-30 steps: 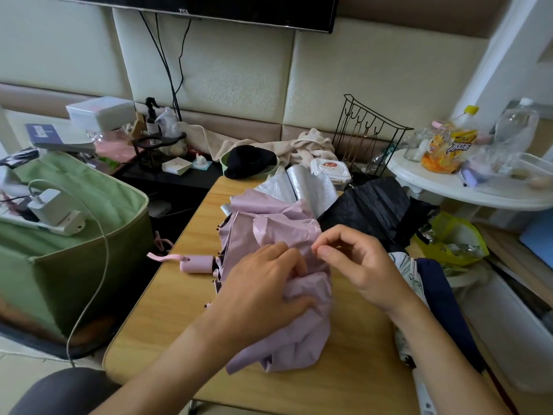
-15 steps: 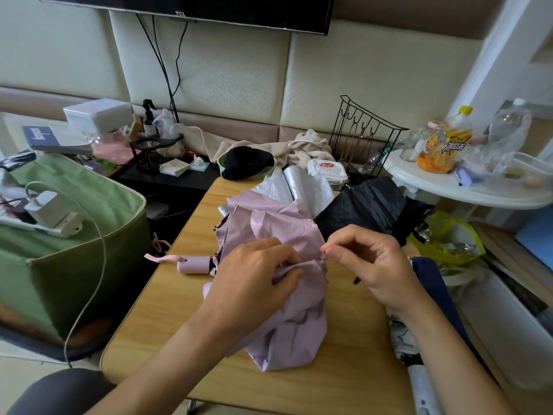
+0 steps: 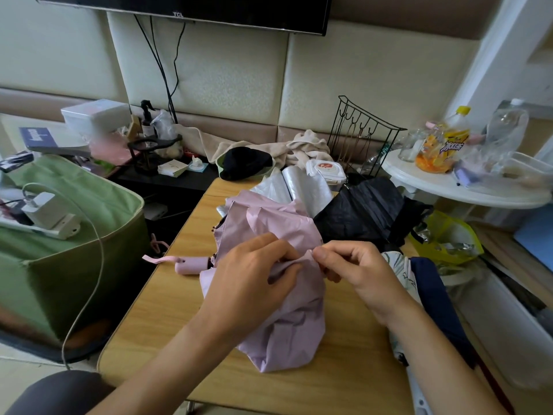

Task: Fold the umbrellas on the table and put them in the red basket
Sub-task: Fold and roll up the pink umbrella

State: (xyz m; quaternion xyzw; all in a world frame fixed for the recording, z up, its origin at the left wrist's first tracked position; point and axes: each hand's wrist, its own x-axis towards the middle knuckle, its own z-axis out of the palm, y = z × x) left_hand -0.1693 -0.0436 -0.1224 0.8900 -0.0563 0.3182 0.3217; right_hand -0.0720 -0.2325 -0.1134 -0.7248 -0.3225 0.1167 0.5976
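A pink umbrella lies collapsed and crumpled in the middle of the wooden table, its pink handle pointing left. My left hand grips a bunch of its fabric. My right hand pinches a fold of the same fabric at the thumb and forefinger, close to the left hand. Behind it lies a black umbrella and a silver-lined one. A white patterned umbrella and a dark blue one lie at the right edge. No red basket is in view.
A green fabric bin with a charger and cable stands left of the table. A white round side table with bottles is at the right. A wire rack, wipes pack, black hat and towels crowd the far end.
My right hand has moved slightly right along the pink fabric and now pinches a fold. My left hand has gathered the fabric tighter. The umbrella's loose end has shifted a little.
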